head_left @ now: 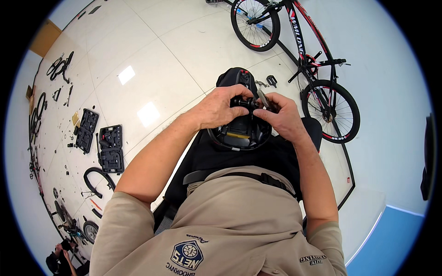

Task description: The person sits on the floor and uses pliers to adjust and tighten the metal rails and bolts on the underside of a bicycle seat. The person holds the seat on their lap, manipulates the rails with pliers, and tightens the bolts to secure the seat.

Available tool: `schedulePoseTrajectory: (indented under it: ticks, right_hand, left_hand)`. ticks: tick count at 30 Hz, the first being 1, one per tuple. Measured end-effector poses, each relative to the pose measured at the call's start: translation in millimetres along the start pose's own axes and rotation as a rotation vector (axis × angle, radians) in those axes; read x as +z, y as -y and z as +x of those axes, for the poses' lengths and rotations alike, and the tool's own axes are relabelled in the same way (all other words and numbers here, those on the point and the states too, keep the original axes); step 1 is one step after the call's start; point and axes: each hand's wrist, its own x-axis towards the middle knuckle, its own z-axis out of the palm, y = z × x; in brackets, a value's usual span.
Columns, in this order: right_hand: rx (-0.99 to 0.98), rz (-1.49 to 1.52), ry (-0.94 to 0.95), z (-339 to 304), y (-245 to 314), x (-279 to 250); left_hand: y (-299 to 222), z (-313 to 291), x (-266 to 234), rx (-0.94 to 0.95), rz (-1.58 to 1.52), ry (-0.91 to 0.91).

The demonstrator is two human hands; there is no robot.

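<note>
A black bicycle saddle [224, 139] lies upside down across my lap, with a yellow label near its wide end. Its narrow nose points away from me. My left hand [224, 106] is closed around a black saddle clamp [246, 103] at the middle of the saddle's underside. On the other side, my right hand [282, 116] pinches a silver metal tool [264, 98], perhaps a wrench, slanting beside the clamp. The tool's working end and its exact kind are hidden by my fingers.
A black and red bicycle [317, 64] leans by the wall at the right. A black pedal [271, 81] lies on the floor beyond my knees. Toolbox cases [111, 148] lie spread at left, near a black tire piece [94, 171]. Another person [62, 257] is at lower left.
</note>
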Motion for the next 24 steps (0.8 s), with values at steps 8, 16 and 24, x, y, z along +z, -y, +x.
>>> schedulePoseTrajectory:
  ticks: [8, 16, 24]
  right_hand:
    - [-0.01, -0.075, 0.012, -0.1, 0.9, -1.7]
    - [0.021, -0.205, 0.047, -0.3, 0.7, -1.1]
    - [-0.021, -0.17, 0.077, -1.1, 8.7, -3.2]
  left_hand:
    - [3.1, 0.9, 3.0, 0.047, 0.013, -0.008]
    - [-3.6, -1.0, -0.4, 0.002, 0.013, 0.039]
    - [3.5, -1.6, -0.2, 0.026, -0.049, 0.013]
